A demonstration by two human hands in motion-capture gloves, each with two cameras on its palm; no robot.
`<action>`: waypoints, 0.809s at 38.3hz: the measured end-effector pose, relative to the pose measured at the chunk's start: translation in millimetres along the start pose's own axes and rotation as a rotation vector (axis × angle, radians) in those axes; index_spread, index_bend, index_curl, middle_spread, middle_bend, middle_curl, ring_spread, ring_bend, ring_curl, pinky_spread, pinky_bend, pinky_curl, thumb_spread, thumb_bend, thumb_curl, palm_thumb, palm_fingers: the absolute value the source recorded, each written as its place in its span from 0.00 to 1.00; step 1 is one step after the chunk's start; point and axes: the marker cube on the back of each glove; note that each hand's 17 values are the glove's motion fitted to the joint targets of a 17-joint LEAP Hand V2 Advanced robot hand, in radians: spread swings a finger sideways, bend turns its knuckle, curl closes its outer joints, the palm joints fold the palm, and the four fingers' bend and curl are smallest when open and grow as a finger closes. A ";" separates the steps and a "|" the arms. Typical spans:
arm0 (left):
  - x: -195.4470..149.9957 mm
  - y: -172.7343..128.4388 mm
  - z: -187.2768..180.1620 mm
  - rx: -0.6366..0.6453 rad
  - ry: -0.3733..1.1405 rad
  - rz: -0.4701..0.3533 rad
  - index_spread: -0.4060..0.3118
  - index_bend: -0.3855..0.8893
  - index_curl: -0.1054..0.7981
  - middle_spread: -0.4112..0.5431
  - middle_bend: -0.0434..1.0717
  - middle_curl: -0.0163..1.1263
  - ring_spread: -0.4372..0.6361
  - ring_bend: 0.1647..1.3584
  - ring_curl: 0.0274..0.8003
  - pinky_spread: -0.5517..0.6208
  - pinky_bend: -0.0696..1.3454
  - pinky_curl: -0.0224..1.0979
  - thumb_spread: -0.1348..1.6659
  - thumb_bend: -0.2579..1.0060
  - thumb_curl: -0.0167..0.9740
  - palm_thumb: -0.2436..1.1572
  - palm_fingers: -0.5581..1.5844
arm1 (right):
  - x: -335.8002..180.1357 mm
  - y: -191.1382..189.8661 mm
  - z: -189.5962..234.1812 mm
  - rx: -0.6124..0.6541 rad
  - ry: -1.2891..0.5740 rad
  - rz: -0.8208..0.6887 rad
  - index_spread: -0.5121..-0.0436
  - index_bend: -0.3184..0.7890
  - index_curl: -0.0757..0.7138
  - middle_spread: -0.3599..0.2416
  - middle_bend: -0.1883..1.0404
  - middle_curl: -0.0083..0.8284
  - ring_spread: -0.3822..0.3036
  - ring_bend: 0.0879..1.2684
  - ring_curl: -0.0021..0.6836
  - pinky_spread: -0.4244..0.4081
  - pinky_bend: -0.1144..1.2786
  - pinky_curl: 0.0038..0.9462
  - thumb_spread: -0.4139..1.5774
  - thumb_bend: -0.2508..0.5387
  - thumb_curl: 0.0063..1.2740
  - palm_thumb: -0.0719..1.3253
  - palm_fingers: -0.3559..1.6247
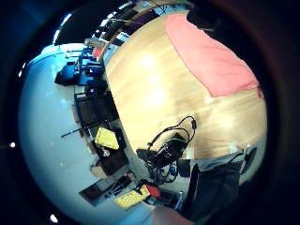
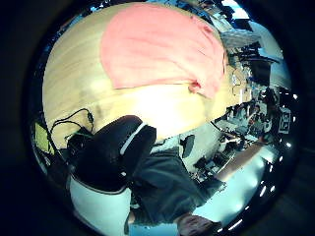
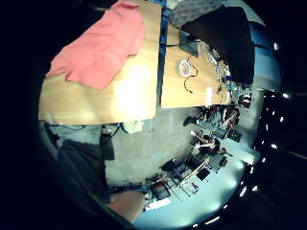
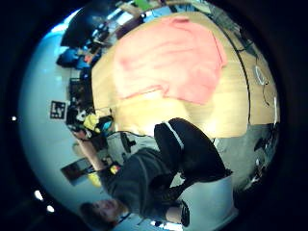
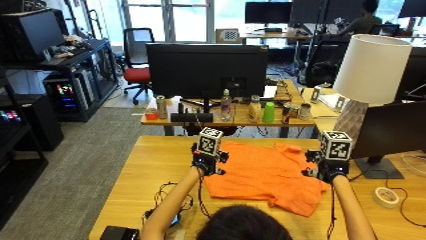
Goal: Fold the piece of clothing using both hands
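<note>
Shirt [image 5: 266, 176] spread on tabletop [image 5: 143, 172], unfolded, left hand [image 5: 207, 163] and right hand [image 5: 325, 170] raised over opposite edges, grip state impossible to tell; probably next: lowering to pinch both edges.

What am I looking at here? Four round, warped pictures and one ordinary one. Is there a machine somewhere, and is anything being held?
There is no machine: a person sits at a wooden table and works with both hands in black gloves. The ordinary picture comes from a camera above and behind the person's head. It shows an orange piece of clothing spread flat on the table, the left hand at one edge of it and the right hand at the other. The task is to fold it.

The four round pictures come from very wide-angle cameras on the palms, two on each hand, looking out from the palm. All four show the clothing from a little above, so both hands seem raised over it. I cannot see the fingers well enough to say whether they grip the cloth.
</note>
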 end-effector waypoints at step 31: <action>36.3 22.8 65.6 -0.208 0.045 -0.025 0.53 0.42 0.46 0.53 0.19 0.28 0.61 0.36 0.29 0.67 0.39 0.30 0.65 0.19 0.29 0.35 0.37 | 8.9 -71.6 115.3 -0.098 -0.023 -0.012 0.36 0.36 0.26 0.47 0.47 0.48 0.45 0.46 0.50 0.61 0.51 0.36 0.77 0.30 0.21 0.50 0.40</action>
